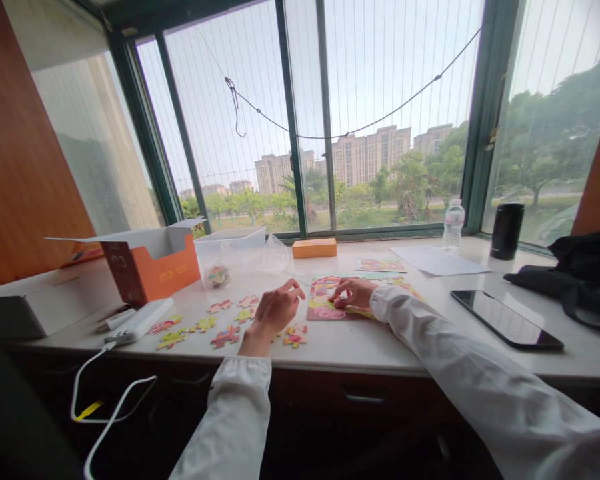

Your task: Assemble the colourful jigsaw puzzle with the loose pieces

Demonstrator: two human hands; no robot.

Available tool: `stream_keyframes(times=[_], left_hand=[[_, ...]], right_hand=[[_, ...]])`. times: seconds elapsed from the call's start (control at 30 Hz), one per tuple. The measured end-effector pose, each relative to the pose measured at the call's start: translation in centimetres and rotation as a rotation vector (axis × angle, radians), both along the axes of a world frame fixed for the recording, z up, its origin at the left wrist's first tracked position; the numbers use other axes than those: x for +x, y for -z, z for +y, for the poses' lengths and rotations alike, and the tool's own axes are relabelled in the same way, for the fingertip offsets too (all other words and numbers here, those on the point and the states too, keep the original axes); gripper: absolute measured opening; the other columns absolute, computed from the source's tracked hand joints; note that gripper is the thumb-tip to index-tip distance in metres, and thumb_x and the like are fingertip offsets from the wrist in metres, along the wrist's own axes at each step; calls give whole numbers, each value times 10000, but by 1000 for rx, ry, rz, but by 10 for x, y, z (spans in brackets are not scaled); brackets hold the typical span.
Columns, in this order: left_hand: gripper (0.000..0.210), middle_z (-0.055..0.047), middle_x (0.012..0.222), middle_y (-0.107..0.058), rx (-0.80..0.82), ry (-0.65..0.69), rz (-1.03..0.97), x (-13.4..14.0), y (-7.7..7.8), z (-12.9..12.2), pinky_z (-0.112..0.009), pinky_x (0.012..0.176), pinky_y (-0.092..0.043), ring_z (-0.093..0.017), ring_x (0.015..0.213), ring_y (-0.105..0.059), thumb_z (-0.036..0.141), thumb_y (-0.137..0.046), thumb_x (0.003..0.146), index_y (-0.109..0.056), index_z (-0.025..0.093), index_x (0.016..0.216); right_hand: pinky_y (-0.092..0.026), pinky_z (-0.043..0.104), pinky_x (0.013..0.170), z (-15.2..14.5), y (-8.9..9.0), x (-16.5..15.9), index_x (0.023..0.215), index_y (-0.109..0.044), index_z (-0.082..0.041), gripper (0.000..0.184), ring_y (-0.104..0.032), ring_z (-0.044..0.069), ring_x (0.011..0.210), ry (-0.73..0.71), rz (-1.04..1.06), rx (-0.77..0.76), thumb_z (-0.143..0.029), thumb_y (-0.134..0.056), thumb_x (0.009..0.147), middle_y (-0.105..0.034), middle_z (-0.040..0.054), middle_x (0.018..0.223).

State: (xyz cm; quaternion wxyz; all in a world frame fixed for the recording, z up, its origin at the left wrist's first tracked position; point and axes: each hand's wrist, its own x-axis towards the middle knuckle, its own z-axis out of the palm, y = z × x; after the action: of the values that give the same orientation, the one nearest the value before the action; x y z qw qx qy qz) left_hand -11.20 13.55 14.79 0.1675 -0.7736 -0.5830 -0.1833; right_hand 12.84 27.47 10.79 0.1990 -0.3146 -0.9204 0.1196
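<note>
My left hand (279, 308) hovers over the white table among loose jigsaw pieces, its fingers loosely bent and apart with nothing visible in them. A pink and green jigsaw piece (296, 335) lies just below it, and a red and purple piece (225, 336) is on its left. My right hand (356, 293) rests on the partly assembled jigsaw puzzle (325, 312), thumb and fingers bent down onto a yellowish puzzle piece at its left part. The fingertips partly hide that piece. Behind the puzzle lies a small printed picture card (380, 265).
Left stand an orange box (167, 270), a clear plastic bin (233, 243), a bag of pieces (217, 276) and a white power strip (145, 321) with a cable. Right are a tablet (505, 319), paper (437, 260), a water bottle (453, 225), a black tumbler (507, 231) and a black bag (580, 280).
</note>
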Motion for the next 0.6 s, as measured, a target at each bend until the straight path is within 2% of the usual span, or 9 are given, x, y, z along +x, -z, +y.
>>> stream_keyframes(times=[0.27, 0.43, 0.6], left_hand=[[412, -10, 1252, -586, -120, 48, 127, 36, 0, 6, -269, 751, -505, -150, 843, -669, 208, -424, 922, -669, 388, 1198], [374, -41, 1214, -597, -222, 14, 151, 50, 3, 6, -302, 760, -502, -188, 851, -664, 229, -412, 926, -699, 364, 1126], [372, -63, 1199, -616, -275, -20, 114, 55, 3, 2, -318, 768, -492, -196, 822, -660, 199, -412, 913, -698, 330, 1112]], right_hand=[[-442, 252, 678, 0, -2, 0, 1017, -785, -308, 273, -555, 114, 681, -26, 9, 24, -445, -736, 786, -672, 44, 958], [-455, 251, 703, 5, -11, 7, 1020, -773, -264, 298, -586, 132, 731, 65, 150, 51, -455, -711, 800, -688, 44, 941], [-437, 238, 648, 5, -12, 9, 932, -793, -253, 325, -594, 135, 689, 85, 28, -101, -463, -794, 684, -724, 18, 858]])
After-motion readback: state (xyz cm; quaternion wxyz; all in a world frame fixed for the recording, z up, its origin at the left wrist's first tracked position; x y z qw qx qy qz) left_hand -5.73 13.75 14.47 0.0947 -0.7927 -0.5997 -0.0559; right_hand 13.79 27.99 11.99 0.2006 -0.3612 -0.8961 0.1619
